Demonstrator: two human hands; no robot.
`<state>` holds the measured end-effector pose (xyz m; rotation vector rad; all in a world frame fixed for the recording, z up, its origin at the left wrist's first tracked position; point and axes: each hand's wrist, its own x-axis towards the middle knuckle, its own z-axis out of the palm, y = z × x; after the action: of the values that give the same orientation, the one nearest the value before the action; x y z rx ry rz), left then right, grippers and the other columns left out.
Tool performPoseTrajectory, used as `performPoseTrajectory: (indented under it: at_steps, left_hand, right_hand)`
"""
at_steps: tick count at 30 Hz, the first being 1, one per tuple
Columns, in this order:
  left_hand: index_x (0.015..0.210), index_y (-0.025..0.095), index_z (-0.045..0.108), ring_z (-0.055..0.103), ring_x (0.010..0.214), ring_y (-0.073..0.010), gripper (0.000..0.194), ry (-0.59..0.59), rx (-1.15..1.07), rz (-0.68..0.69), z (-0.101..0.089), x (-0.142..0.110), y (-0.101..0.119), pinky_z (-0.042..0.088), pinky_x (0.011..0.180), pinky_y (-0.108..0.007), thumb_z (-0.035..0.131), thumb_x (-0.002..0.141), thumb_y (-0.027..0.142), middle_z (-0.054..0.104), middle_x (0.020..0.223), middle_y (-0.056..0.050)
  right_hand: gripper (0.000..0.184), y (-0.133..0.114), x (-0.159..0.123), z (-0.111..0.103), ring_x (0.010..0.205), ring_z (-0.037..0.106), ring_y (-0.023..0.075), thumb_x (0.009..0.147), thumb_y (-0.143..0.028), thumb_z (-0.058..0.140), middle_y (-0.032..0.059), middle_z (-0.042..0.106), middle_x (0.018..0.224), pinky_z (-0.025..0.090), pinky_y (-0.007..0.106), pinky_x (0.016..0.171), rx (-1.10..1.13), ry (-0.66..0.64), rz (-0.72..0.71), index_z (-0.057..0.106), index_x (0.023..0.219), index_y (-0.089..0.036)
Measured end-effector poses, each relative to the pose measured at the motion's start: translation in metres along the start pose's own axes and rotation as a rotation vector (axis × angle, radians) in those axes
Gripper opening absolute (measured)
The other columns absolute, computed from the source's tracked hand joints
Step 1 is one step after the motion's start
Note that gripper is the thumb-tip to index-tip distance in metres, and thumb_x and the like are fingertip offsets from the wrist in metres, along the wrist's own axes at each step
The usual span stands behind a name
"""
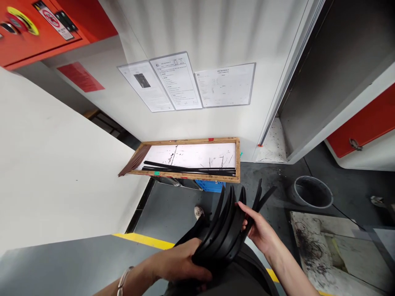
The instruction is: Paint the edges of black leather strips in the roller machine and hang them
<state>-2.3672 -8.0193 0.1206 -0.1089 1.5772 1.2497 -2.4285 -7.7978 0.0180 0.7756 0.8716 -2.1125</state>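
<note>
Several black curved strips (226,230), flexible-looking and fanned out, are bunched in front of my body. My left hand (182,261) is wrapped round their lower left ends, with the thumb on top and some fingers hidden beneath. Higher up on the right side, my right hand (257,226) pinches strips between thumb and fingers; two strip ends stick up past it. Beyond the bunch stands a wooden-framed tray (188,178) with a white bottom. Thin black strips (185,168) lie along its near side, and brown strips (135,160) rest over its left end.
A white panel (55,164) fills the left side. Paper sheets (175,82) hang on the white wall behind the tray. At right are a grey bucket (313,192) and a stained board (336,246) on the floor. A blue crate (211,186) sits under the tray.
</note>
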Motion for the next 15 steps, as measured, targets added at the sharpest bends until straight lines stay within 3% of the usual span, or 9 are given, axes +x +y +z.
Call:
performPoseTrajectory:
  at_steps: [3,6,8,11,15]
  left_hand:
    - [0.07,0.016,0.062,0.051,0.055,-0.0116,0.014,-0.002,0.021,-0.013,0.001,0.0,0.003,0.038,0.049,-0.02,0.071,0.067,0.026,0.062,0.066,0.0]
    - [0.07,0.015,0.063,0.052,0.056,-0.0119,0.013,-0.008,0.029,-0.028,0.002,-0.001,0.005,0.039,0.051,-0.021,0.069,0.067,0.026,0.063,0.067,0.0]
    - [0.07,0.015,0.062,0.052,0.056,-0.0125,0.013,-0.011,0.025,-0.013,0.003,-0.001,0.006,0.039,0.052,-0.022,0.069,0.068,0.027,0.062,0.065,0.0]
    - [0.071,0.016,0.06,0.05,0.058,-0.0125,0.012,0.029,0.033,0.066,0.007,-0.005,0.006,0.037,0.053,-0.022,0.067,0.071,0.027,0.059,0.065,0.001]
    - [0.07,0.019,0.051,0.045,0.061,-0.0121,0.015,0.09,0.081,0.099,0.011,-0.009,0.005,0.034,0.055,-0.023,0.062,0.076,0.026,0.051,0.065,0.003]
  right_hand:
    - [0.038,-0.003,0.002,0.004,0.038,0.039,0.0023,0.063,-0.044,0.089,-0.0075,0.049,0.046,0.035,0.015,0.039,0.022,-0.028,0.067,0.069,0.072,-0.013]
    - [0.042,-0.008,0.0,0.008,0.035,0.034,0.0001,0.063,-0.038,0.09,-0.0082,0.054,0.049,0.029,0.013,0.036,0.072,-0.068,0.079,0.074,0.093,-0.013]
    - [0.045,-0.01,-0.006,0.008,0.038,0.043,0.0018,0.062,-0.035,0.091,-0.0054,0.063,0.056,0.035,0.013,0.038,0.105,-0.068,0.036,0.075,0.099,-0.015]
    - [0.036,-0.01,-0.02,0.002,0.065,0.067,0.0123,0.064,-0.033,0.09,0.0022,0.076,0.082,0.055,0.022,0.062,0.158,-0.098,-0.071,0.076,0.094,-0.018]
    - [0.027,-0.006,-0.039,-0.009,0.107,0.067,0.0223,0.071,-0.035,0.086,0.0067,0.075,0.109,0.054,0.031,0.09,0.213,-0.183,-0.177,0.076,0.09,-0.019]
